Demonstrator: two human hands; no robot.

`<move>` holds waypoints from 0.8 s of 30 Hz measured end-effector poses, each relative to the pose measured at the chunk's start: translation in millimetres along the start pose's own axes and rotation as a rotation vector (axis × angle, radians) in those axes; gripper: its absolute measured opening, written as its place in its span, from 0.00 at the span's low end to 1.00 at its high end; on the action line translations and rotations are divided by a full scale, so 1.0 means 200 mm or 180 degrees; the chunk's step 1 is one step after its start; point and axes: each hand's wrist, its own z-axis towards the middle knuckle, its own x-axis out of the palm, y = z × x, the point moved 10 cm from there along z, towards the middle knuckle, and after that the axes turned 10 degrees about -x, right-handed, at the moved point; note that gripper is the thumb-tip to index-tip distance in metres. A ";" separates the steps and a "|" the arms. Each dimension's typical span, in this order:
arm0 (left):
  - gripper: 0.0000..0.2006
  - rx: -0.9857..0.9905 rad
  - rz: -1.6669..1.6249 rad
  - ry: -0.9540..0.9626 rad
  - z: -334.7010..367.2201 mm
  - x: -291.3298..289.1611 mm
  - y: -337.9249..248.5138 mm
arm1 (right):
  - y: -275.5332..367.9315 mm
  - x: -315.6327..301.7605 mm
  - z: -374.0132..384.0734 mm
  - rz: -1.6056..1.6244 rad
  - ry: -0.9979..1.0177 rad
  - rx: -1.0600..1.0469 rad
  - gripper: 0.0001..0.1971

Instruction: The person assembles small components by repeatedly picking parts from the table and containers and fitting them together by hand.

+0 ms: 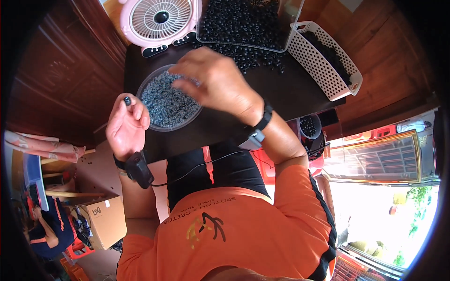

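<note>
My left hand (126, 129) is raised palm up at the left side of a round clear tub. Between its thumb and fingertips it pinches a small black cylindrical piece (127, 101), with the end of the piece facing up. The tub (171, 129) is filled with many small blue-grey ring-like pieces (171, 100). Above the tub's right part hangs my right hand (213, 77), its fingers pointing left and smeared by motion. Whether those fingers hold anything cannot be made out.
On the dark table (281, 96), a pink fan (161, 18) stands at the far left. Beside it a clear bin (243, 46) holds black pieces (239, 23), some spilled in front. A white perforated basket (323, 70) stands right. Another person (51, 229) sits at lower left.
</note>
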 end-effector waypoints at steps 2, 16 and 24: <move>0.11 0.0116 0.0023 -0.0037 -0.08 0.01 0.00 | -0.15 -0.10 -0.08 -0.0218 0.0156 0.0402 0.08; 0.10 -0.0394 -0.0327 -0.0006 -0.27 0.17 0.42 | -0.64 -0.05 -0.79 -0.0306 0.1495 0.2292 0.11; 0.09 -0.0401 -0.0355 -0.0036 -0.33 0.19 0.43 | -0.47 -0.01 -0.69 0.0205 0.1084 0.2335 0.08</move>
